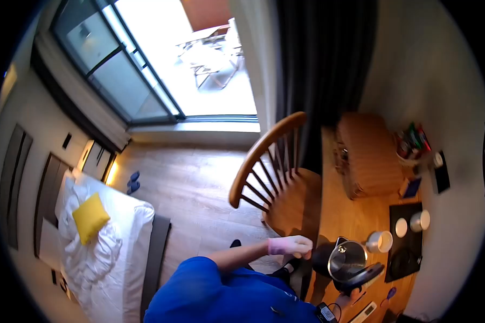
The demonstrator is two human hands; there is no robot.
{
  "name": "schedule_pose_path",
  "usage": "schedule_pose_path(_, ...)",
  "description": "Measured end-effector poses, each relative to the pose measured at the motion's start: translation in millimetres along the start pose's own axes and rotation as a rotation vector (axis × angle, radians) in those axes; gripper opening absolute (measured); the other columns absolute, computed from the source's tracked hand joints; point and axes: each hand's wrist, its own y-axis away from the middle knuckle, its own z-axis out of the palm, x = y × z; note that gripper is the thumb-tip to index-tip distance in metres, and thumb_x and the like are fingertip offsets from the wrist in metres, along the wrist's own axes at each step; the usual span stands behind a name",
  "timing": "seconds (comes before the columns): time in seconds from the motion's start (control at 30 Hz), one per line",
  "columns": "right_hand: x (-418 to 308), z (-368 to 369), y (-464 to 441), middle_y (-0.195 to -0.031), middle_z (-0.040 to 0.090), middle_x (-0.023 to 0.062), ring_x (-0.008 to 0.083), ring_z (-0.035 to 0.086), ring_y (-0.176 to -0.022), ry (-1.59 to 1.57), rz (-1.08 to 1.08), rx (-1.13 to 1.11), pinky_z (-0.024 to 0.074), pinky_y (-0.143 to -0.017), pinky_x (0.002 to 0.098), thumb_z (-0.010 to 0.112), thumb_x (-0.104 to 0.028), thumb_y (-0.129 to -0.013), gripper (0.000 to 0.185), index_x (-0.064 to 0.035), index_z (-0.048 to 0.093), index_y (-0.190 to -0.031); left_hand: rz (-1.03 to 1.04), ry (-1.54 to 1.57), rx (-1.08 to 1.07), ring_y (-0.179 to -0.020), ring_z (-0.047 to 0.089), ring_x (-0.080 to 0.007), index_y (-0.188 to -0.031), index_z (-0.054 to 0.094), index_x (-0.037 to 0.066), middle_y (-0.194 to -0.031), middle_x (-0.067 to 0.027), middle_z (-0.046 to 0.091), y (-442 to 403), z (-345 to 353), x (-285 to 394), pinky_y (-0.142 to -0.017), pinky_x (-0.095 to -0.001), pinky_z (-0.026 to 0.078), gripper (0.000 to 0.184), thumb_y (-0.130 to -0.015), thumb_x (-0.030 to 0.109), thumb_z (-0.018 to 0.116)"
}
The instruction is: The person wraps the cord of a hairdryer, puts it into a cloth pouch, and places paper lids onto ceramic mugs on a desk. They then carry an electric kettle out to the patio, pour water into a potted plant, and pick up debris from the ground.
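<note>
My left hand (pixel 292 246), in a white and pink glove, is beside the table's front edge, left of the kettle. Its fingers are curled, and whatever they may hold is hidden. A steel kettle (pixel 346 264) with a shiny round opening stands on the wooden table (pixel 342 218). Its thick black handle (pixel 364 275) points to the lower right. My right hand (pixel 351 297) is closed at the lower side of that handle, partly hidden by it. A small dark device (pixel 326 312) sits by my right wrist.
Beyond the kettle are a white cup (pixel 379 241) and a black tray (pixel 405 262) bearing another cup (pixel 420 220). A brown woven case (pixel 369 156) lies farther along the table. A wooden chair (pixel 293 202) stands at its front, and a bed (pixel 121 258) is at left.
</note>
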Motion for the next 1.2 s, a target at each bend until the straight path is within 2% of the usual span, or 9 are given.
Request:
schedule_pose_path(0.1,99,-59,-73,-0.121,0.049,0.0189,0.0281,0.054,-0.105,-0.348,0.165,-0.261,0.0495,-0.081,0.0329,0.059,-0.037,-0.080,0.062,0.0009,0.040,-0.126,0.303,0.126,-0.276,-0.080,0.052,-0.0174,-0.079,0.055,0.001,-0.082,-0.0077,0.056,89,-8,67,-0.074,-0.0294,0.041,0.031,-0.088,0.031,0.056)
schedule_pose_path(0.13,95,-23,-86,-0.121,0.049,0.0181,0.0293,0.054,-0.104,0.062,-0.469,-0.196,0.0492,-0.082,0.0358,0.060,-0.023,-0.079,0.059,0.0005,0.037,-0.128,0.360,0.138,-0.302,-0.079,0.053,-0.0207,-0.077,0.058,0.000,-0.082,-0.0098,0.057,118,-6,86,-0.074,-0.0307,0.041,0.030,-0.087,0.028,0.059)
schedule_pose_path(0.23,61,111,-85,-0.118,0.051,0.0195,0.0313,0.057,-0.096,0.295,-0.969,-0.248,0.0479,-0.087,0.0409,0.056,0.010,-0.076,0.056,0.0018,0.038,-0.128,0.582,0.057,-0.353,-0.075,0.056,-0.0187,-0.078,0.062,-0.005,-0.078,-0.0124,0.059,200,-16,106,-0.070,-0.0305,0.042,0.027,-0.084,0.021,0.062)
schedule_pose_path(0.33,31,272,-32,-0.097,0.049,0.0132,0.0239,0.052,-0.080,0.176,-0.821,-0.330,0.0457,-0.074,0.0351,0.051,-0.011,-0.079,0.040,-0.0018,0.043,-0.117,0.500,0.102,-0.261,-0.069,0.052,-0.0179,-0.073,0.061,-0.006,-0.071,-0.0110,0.058,288,-56,95,-0.066,-0.0316,0.039,0.029,-0.084,0.020,0.062)
schedule_pose_path(0.57,-42,482,71,-0.048,0.044,-0.0015,0.0068,0.040,-0.044,-0.410,0.327,-0.350,0.0406,-0.043,0.0214,0.040,-0.061,-0.085,0.054,-0.0102,0.056,-0.091,0.527,-0.178,-0.016,-0.080,0.054,-0.0217,-0.086,0.057,-0.002,-0.083,-0.0098,0.057,413,-148,120,-0.074,-0.0328,0.042,0.016,-0.088,0.014,0.055)
schedule_pose_path(0.83,18,671,26,-0.044,0.041,0.0018,0.0155,0.041,-0.041,-0.222,0.351,-0.966,0.0384,-0.051,0.0281,0.034,-0.056,-0.082,0.054,-0.0074,0.052,-0.067,0.200,-0.258,0.864,-0.070,0.051,-0.0087,-0.088,0.052,0.004,-0.076,-0.0010,0.056,441,-359,131,-0.064,-0.0239,0.045,0.011,-0.083,0.012,0.059)
schedule_pose_path(1.0,69,810,15,-0.045,0.041,0.0014,0.0135,0.038,-0.041,-0.318,0.357,-1.126,0.0391,-0.052,0.0275,0.031,-0.053,-0.084,0.055,-0.0046,0.056,-0.076,-0.188,-0.107,1.651,-0.056,0.047,-0.0088,-0.073,0.051,0.005,-0.062,0.0022,0.051,531,-478,-71,-0.053,-0.0252,0.041,0.024,-0.078,0.021,0.068)
schedule_pose_path(1.1,109,875,8,-0.051,0.048,0.0010,0.0119,0.041,-0.043,-0.192,0.352,-0.987,0.0365,-0.048,0.0257,0.035,-0.056,-0.081,0.058,-0.0034,0.059,-0.078,-0.550,0.772,2.058,-0.080,0.058,-0.0230,-0.087,0.060,0.002,-0.089,-0.0099,0.062,601,-437,-200,-0.068,-0.0397,0.044,0.024,-0.079,0.024,0.064)
schedule_pose_path(1.2,136,938,7,-0.049,0.047,0.0050,0.0165,0.042,-0.043,-0.143,0.223,-1.099,0.0404,-0.052,0.0304,0.036,-0.053,-0.083,0.054,-0.0036,0.053,-0.070,-0.884,1.079,1.862,-0.080,0.058,-0.0255,-0.083,0.061,0.003,-0.087,-0.0115,0.062,628,-423,-178,-0.070,-0.0399,0.045,0.020,-0.077,0.022,0.061)
